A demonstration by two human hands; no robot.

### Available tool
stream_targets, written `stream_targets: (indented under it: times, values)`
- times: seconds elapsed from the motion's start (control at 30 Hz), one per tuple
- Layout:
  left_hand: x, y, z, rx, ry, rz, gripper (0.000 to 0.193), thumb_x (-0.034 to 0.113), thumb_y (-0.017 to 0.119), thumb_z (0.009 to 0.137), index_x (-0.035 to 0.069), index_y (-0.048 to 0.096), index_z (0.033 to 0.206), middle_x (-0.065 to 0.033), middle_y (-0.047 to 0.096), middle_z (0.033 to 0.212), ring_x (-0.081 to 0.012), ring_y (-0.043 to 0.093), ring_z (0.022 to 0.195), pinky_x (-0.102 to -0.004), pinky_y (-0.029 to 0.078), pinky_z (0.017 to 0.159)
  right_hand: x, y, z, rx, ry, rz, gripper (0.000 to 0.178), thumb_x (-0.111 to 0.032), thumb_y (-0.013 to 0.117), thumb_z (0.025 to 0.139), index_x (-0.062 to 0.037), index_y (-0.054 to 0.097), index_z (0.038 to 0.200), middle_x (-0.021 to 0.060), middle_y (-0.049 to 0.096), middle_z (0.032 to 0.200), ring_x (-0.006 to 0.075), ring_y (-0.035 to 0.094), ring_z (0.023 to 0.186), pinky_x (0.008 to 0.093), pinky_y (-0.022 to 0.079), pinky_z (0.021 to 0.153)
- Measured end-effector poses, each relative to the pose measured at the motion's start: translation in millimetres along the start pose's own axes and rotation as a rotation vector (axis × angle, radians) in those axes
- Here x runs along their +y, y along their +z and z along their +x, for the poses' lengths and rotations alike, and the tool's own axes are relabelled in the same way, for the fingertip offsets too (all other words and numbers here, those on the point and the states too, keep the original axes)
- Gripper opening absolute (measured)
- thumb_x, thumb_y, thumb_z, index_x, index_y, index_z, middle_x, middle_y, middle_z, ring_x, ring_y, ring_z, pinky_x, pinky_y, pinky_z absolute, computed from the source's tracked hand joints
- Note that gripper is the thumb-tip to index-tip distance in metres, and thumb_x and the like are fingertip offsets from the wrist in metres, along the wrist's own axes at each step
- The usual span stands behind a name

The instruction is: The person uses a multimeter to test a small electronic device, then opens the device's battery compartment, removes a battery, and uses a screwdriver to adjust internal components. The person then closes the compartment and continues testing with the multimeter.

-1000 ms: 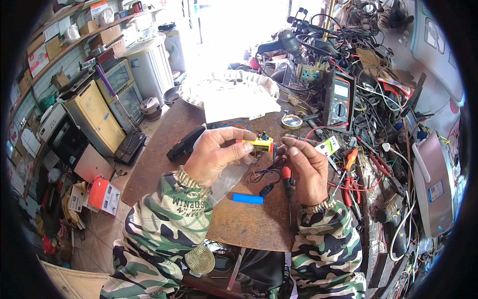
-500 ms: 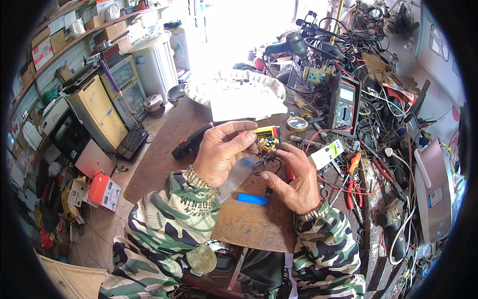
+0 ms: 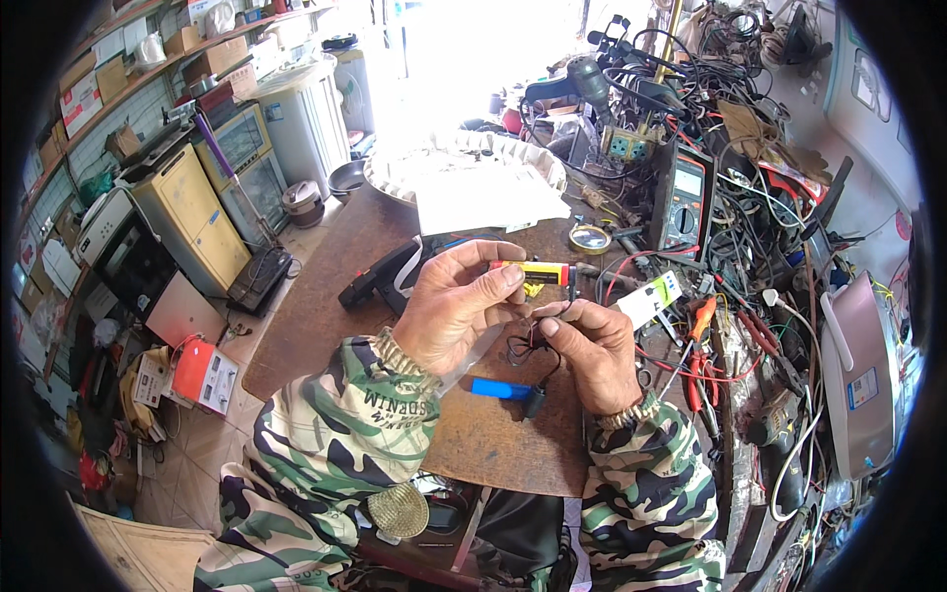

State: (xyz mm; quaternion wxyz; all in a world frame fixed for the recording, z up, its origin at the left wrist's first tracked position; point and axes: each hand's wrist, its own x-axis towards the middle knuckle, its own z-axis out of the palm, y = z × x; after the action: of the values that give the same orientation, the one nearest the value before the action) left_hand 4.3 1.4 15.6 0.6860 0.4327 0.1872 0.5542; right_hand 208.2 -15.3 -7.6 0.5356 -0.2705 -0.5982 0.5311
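Cluttered tabletop [image 3: 326,296], wires everywhere. L hand [image 3: 456,314] pinching yellow-red tester [image 3: 536,273]; R hand [image 3: 590,347] gripping thin black wires [image 3: 528,347] w/ fingertips above blue cell [image 3: 500,389].

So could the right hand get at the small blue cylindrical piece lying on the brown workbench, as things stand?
Probably yes. The blue cylindrical piece lies in the open on the workbench, just below and left of the right hand, with nothing over it. But the fingers are pinching thin dark wires, so they are occupied.
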Motion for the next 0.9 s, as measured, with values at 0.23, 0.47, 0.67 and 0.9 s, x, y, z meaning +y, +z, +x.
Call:
stream_targets:
  times: [0.23, 0.47, 0.67, 0.9]
  values:
    - [-4.8, 5.3, -0.4, 0.048, -0.013, 0.031, 0.026, 0.01, 0.063, 0.103, -0.001, 0.06, 0.127, -0.0024, 0.063, 0.095, -0.0115, 0.06, 0.079, -0.0287, 0.056, 0.073, -0.5, 8.1, -1.6, 0.023, 0.018, -0.01, 0.013, -0.004, 0.065, 0.099, 0.0017, 0.067, 0.111, 0.0035, 0.072, 0.093, 0.0073, 0.064, 0.085, 0.0259, 0.053, 0.078]
    - [-3.8, 6.8, -0.6, 0.084, -0.069, 0.126, 0.025, 0.014, 0.068, 0.101, -0.002, 0.064, 0.121, 0.001, 0.06, 0.092, -0.0019, 0.047, 0.069, -0.0176, 0.042, 0.06, -1.5, 17.2, -5.7, 0.159, -0.019, -0.277, 0.011, -0.007, 0.067, 0.097, 0.0034, 0.065, 0.101, 0.004, 0.073, 0.086, 0.0076, 0.065, 0.077, 0.0271, 0.053, 0.069]
    - [-0.5, 4.5, -1.4, 0.113, -0.065, 0.208, 0.025, 0.014, 0.069, 0.1, -0.003, 0.065, 0.119, 0.0003, 0.062, 0.093, -0.0012, 0.046, 0.064, -0.0158, 0.039, 0.055, -7.5, 19.5, -5.4, 0.291, -0.133, -0.71, 0.01, -0.005, 0.07, 0.091, 0.0029, 0.065, 0.094, 0.0122, 0.071, 0.075, 0.0139, 0.069, 0.068, 0.0294, 0.055, 0.066]
    - [1.1, 4.1, 0.3, 0.128, -0.046, 0.263, 0.025, 0.015, 0.07, 0.1, -0.001, 0.065, 0.118, 0.0002, 0.063, 0.093, -0.001, 0.046, 0.064, -0.0157, 0.039, 0.055, -7.9, 15.7, -4.8, 0.305, -0.181, -0.746, 0.01, -0.006, 0.069, 0.09, 0.0026, 0.066, 0.095, 0.0111, 0.071, 0.075, 0.0153, 0.07, 0.069, 0.0303, 0.055, 0.066]
